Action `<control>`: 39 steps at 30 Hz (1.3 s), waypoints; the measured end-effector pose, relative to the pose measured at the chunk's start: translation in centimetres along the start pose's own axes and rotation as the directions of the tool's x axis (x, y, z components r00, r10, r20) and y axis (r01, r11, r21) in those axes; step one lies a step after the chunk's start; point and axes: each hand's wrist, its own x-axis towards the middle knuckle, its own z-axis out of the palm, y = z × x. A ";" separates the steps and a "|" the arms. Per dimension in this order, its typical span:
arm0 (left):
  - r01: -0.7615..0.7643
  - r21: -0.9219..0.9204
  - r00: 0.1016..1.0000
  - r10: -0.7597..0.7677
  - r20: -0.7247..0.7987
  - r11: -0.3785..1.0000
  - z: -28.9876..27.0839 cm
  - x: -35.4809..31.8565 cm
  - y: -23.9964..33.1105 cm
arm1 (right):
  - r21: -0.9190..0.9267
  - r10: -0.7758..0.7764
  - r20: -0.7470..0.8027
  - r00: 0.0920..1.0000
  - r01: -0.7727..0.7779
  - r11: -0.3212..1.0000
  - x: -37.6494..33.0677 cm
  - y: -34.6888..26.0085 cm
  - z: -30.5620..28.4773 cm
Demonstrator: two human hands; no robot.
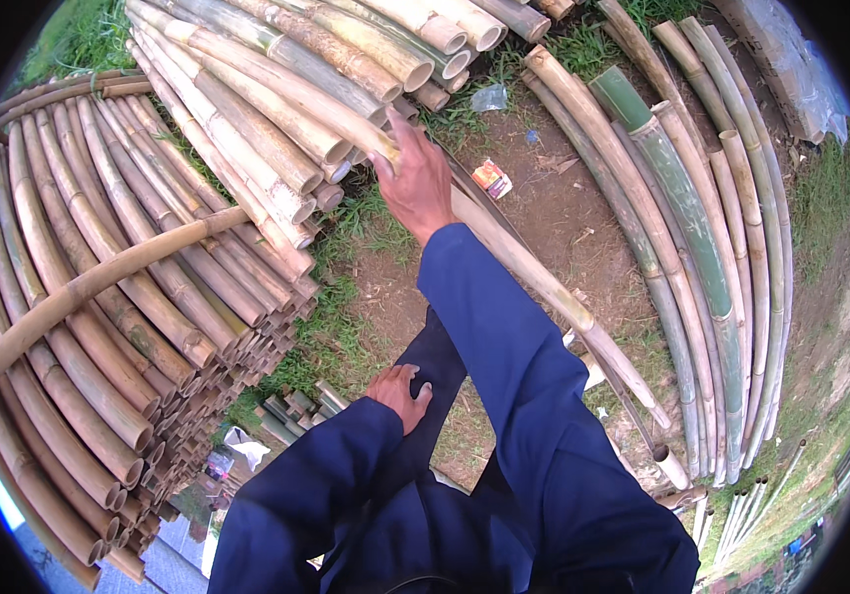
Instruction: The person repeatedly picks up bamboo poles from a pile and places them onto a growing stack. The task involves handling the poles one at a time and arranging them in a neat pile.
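My right hand [415, 183] reaches forward and grips a long pale bamboo pole [534, 265] from above, the thumb on one side and the fingers on the other. The pole runs from the far stack of bamboo poles [346, 59], under my palm, and down toward the lower right. My left hand [402, 398] rests on my dark-trousered leg, holding nothing, with thumb and fingers apart; part of it is hidden by the sleeve.
A large stack of bamboo poles [118, 277] fills the left, with one pole [98, 282] lying across it. To the right lie more poles, one of them green [682, 188]. A red-and-yellow packet [491, 179] and a clear plastic scrap [489, 97] lie on the dirt.
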 end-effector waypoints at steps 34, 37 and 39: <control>-0.138 0.671 0.990 0.100 0.094 0.729 11.4 -2.2 11.4 | 0.114 0.804 -0.540 -0.249 -0.968 -0.223 -77.6 45.3 -66.4; -0.192 0.659 0.980 0.177 0.091 0.727 11.8 -2.7 11.5 | 0.592 0.846 -0.403 -0.348 -0.804 -0.049 -78.2 45.8 -66.2; -0.126 0.647 0.992 0.102 0.075 0.752 12.3 -2.5 11.6 | 0.674 0.908 -0.300 -0.291 -0.738 -0.014 -79.0 45.9 -66.8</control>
